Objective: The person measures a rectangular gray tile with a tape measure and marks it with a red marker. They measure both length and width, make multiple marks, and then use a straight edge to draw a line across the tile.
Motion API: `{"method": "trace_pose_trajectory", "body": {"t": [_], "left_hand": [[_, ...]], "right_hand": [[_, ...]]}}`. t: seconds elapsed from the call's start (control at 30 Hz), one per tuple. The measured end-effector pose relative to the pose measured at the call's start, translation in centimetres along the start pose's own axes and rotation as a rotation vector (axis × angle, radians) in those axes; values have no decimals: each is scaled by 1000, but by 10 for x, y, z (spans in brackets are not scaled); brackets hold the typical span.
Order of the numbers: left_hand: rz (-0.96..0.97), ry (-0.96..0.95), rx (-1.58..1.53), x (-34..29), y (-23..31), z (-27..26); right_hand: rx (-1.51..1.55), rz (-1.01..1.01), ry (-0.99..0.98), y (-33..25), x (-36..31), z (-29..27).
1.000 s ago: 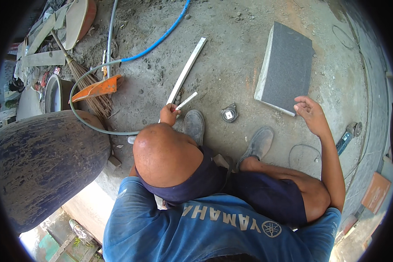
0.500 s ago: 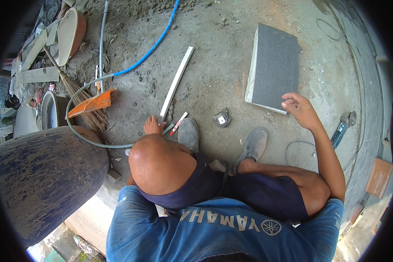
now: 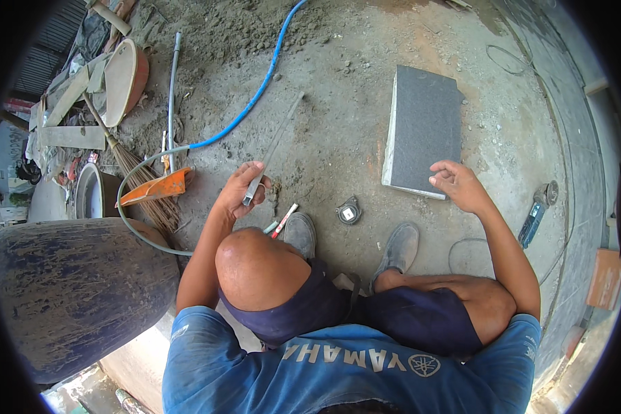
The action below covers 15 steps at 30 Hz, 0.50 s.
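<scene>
My left hand (image 3: 245,186) is closed around the near end of a long, thin metal bar (image 3: 283,131), which looks like square tubing. The bar slants up and away to the right, lifted at my end; whether its far tip touches the ground I cannot tell. My right hand (image 3: 459,185) hovers by the near right corner of a dark grey slab (image 3: 426,127) with pale, rough edges. Its fingers are loosely bent, with nothing visible in them. Between my feet and the slab sits a round tape measure (image 3: 349,210). A red and white marker (image 3: 285,221) lies beside my left shoe.
On the right lies a blue angle grinder (image 3: 533,219) with its cable. A blue and grey hose (image 3: 255,96) curves across the left, past an orange shovel blade (image 3: 155,186) and a straw broom (image 3: 127,159). A large dark barrel (image 3: 83,290) stands at the lower left.
My left hand has picked up the metal bar's near end from the ground and raised it. My right hand stays near the slab's corner, and the view has shifted slightly.
</scene>
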<state>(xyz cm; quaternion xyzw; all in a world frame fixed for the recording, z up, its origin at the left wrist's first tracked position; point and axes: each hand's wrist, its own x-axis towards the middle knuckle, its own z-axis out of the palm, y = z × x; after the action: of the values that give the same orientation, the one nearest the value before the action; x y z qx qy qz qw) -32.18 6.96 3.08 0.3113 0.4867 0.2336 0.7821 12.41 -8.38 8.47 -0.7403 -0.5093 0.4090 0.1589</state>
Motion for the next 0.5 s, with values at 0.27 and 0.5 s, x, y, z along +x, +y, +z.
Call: {"method": "trace_pose_trajectory", "body": {"t": [0.27, 0.5], "left_hand": [[44, -26, -185, 19, 58, 49], [160, -73, -196, 27, 57, 71]], "right_hand": [[3, -59, 48, 1, -8, -11], [48, -66, 84, 8, -12, -15]]}}
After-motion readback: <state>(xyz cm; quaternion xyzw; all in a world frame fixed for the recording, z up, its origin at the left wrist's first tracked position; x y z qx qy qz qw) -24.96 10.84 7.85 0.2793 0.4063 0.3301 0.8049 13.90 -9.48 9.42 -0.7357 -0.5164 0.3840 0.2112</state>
